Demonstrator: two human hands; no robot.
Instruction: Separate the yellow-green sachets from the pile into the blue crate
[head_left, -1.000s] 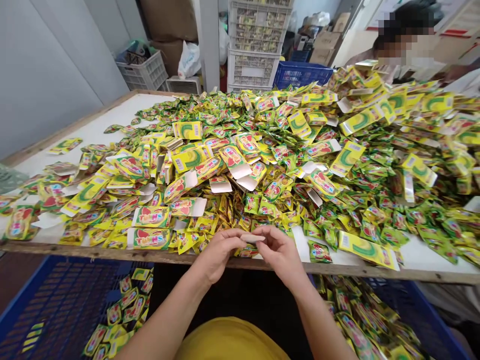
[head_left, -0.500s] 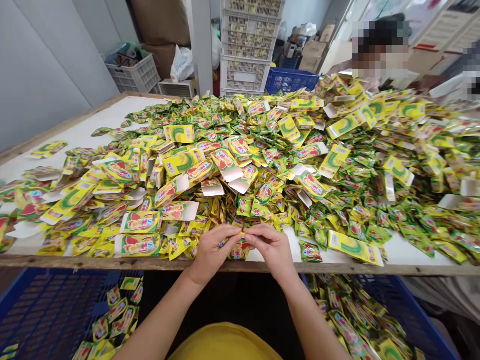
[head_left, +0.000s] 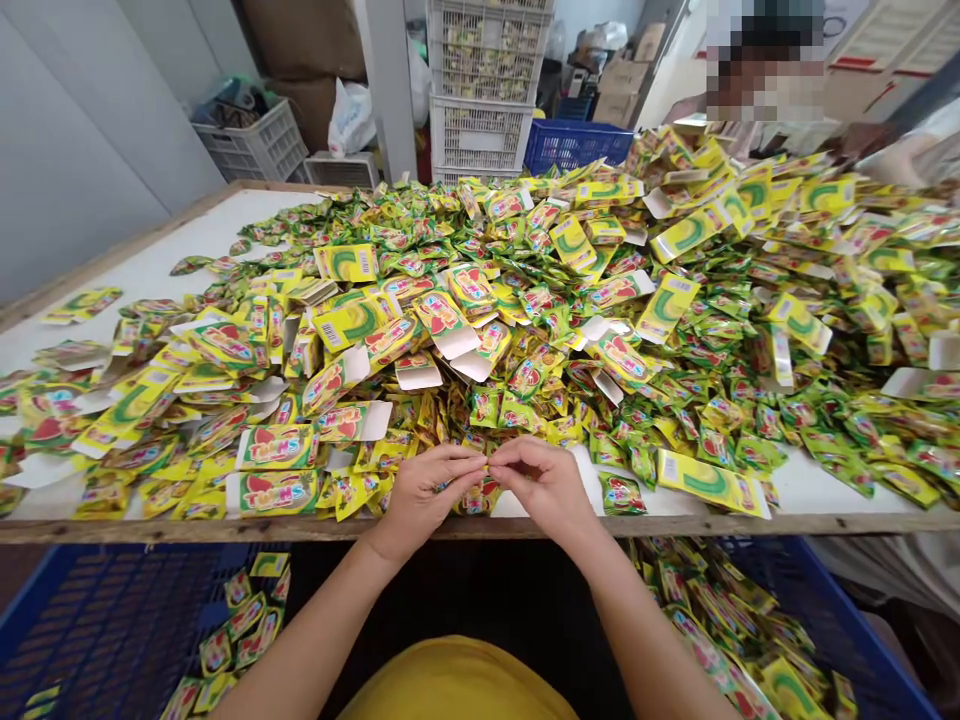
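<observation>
Hands meet in a narrow pinch — left hand (head_left: 426, 490) and right hand (head_left: 546, 490) nearly touching at the tips — on a small box (head_left: 486, 468), just above the wooden table edge (head_left: 225, 531). 1 second ago a pale flap showed there; now it does not, so the end seems folded in. Fingers cover most — which way it points, and its long axis, cannot be told.
</observation>
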